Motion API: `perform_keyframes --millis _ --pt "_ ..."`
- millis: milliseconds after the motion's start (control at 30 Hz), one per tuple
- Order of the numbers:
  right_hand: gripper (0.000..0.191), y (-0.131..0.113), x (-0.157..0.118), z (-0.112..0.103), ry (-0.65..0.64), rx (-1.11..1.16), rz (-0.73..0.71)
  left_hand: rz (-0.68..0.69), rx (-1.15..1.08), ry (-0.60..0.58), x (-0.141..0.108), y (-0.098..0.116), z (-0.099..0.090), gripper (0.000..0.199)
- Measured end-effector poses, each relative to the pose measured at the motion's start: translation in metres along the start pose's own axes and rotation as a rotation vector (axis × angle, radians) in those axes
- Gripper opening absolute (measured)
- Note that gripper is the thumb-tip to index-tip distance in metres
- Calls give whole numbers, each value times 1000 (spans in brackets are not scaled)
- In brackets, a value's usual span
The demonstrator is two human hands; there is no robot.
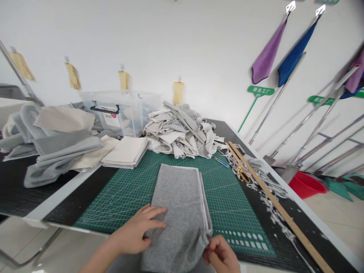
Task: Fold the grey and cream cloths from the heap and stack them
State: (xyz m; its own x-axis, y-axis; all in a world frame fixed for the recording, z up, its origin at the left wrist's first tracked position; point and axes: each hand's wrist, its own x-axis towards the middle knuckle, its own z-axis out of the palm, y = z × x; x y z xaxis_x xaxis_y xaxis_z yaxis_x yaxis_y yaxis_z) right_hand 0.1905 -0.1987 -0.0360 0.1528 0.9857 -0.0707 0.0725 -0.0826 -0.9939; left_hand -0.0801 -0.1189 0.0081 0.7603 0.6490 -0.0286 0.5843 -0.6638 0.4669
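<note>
A folded grey cloth lies lengthwise on the green cutting mat, its near end reaching past the table's front edge. My left hand rests on the cloth's left side, fingers spread and stretched over it. At the near right corner my right hand is closed, thumb and fingers pinching the cloth's edge. The fabric bunches and lifts a little there. Along the right side the folded layers show a pale edge.
Behind the mat lies a heap of grey and white cloths. Folded cream cloths and a clear plastic bin are to the left. On the right are blue-handled snips, yellow-handled scissors, a long wooden ruler and scraps.
</note>
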Motion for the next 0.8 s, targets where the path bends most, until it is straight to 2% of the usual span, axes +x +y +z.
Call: perform_keyframes --millis 33,133,233,333,467,600,700,800 --pt "4 0 3 -8 49 -116 -91 18 27 -54 -6 1 3 73" --pt "36 0 14 -29 153 -591 -360 -3 144 -110 -18 -3 11 92" --pt "58 -3 23 -42 57 -1001 -544 -54 301 -32 -24 -8 21 98" --pt "68 -9 31 -44 -103 -1221 -625 -11 415 61 -26 -9 31 94" --pt "69 -21 40 -43 -326 -1299 -643 86 452 132 -22 -10 39 85" --pt "59 -35 45 -47 -494 -1255 -554 148 384 165 -16 -13 37 74" --pt "65 -39 44 -49 -552 -1207 -507 146 295 151 -13 -13 29 70" --pt "70 -35 41 -47 -556 -1173 -521 155 240 181 -11 -12 22 70"
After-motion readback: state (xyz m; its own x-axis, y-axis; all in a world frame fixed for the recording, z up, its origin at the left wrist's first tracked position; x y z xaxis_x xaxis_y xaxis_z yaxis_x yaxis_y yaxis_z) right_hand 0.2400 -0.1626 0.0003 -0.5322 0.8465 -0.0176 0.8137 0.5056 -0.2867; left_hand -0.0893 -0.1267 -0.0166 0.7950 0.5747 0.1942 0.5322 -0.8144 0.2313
